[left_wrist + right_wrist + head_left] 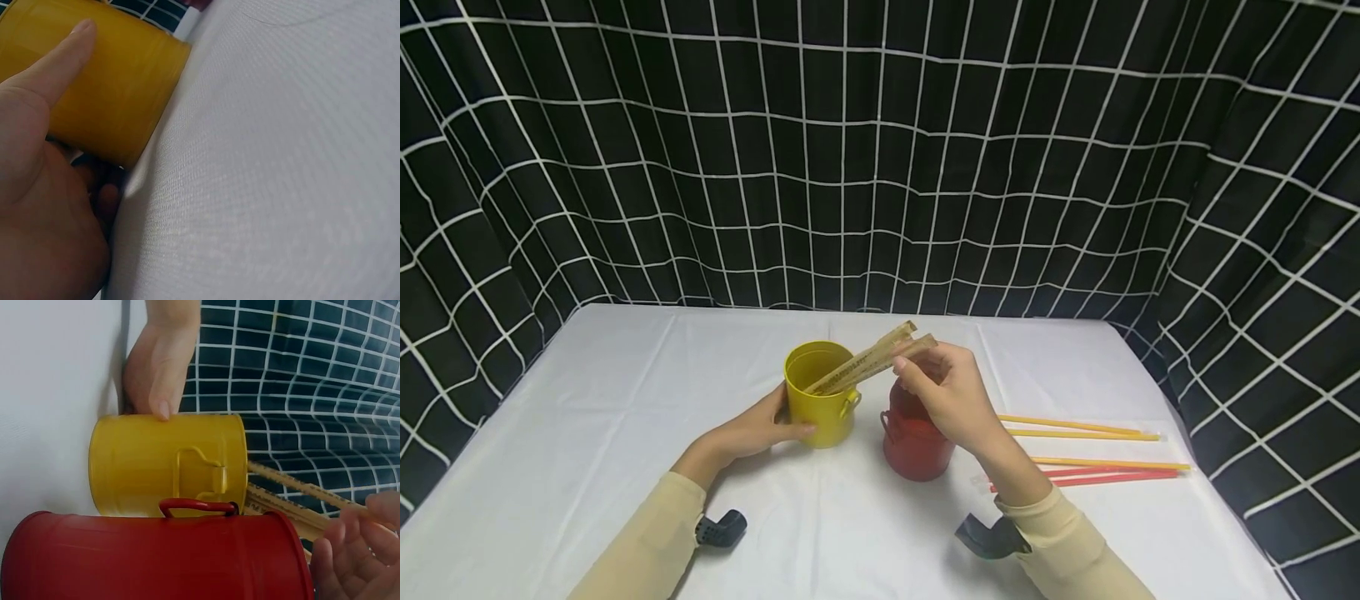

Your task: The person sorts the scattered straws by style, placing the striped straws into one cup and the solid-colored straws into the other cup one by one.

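Near the middle of the table a small yellow metal bucket (826,421) stands upright. My left hand (752,432) holds it from the left, thumb across its front, as the left wrist view also shows. Long sticks in printed brown paper sleeves (867,364) lean rightward out of its mouth. My right hand (958,402) pinches a paper-sleeved stick near its upper end; the lower ends sit inside the yellow bucket. Below that hand, a red metal bucket (917,454) stands just right of the yellow one. The hand and wrist cover part of its rim, and its inside is hidden.
Yellow straws (1078,434) and red straws (1116,477) in clear wrappers lie at the right, partly behind my right forearm. A white cloth (587,433) covers the table. Black curtains with a white grid (865,150) stand behind and at both sides.
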A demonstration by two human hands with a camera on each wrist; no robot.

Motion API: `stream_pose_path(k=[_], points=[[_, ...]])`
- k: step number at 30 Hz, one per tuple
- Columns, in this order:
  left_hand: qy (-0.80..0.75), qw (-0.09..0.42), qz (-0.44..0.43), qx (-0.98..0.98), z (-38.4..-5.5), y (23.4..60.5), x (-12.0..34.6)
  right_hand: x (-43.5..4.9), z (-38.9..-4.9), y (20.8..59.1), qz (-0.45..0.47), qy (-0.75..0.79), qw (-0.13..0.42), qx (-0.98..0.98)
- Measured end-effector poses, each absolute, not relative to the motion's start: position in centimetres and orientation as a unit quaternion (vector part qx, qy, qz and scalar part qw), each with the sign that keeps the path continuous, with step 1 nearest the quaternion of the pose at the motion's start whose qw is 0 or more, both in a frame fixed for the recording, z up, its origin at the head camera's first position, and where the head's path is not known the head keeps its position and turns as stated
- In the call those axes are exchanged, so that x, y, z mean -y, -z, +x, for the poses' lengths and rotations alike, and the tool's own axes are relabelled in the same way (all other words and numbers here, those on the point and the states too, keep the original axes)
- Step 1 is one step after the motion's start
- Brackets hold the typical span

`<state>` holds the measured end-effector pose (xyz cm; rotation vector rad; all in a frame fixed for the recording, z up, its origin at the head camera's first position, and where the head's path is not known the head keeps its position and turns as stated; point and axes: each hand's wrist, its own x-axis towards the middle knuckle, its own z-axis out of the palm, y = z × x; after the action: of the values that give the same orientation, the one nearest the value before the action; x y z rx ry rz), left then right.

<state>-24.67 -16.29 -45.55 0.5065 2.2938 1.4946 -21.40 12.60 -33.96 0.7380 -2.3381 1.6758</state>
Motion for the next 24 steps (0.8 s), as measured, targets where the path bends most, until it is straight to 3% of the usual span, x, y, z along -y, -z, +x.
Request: stream_pose_path(k=[11, 24], points=[[-0.521, 0.177, 0.175, -0.816, -24.6, 45.5, 16.3, -12.8, -21.9, 34.0, 0.236, -0.575, 0.073, 0.78], [-0.523, 0.181, 0.176, -0.814, -24.7, 45.5, 16.4, -14.0, -22.2, 33.3, 0.228, -0.597, 0.124, 0.759]])
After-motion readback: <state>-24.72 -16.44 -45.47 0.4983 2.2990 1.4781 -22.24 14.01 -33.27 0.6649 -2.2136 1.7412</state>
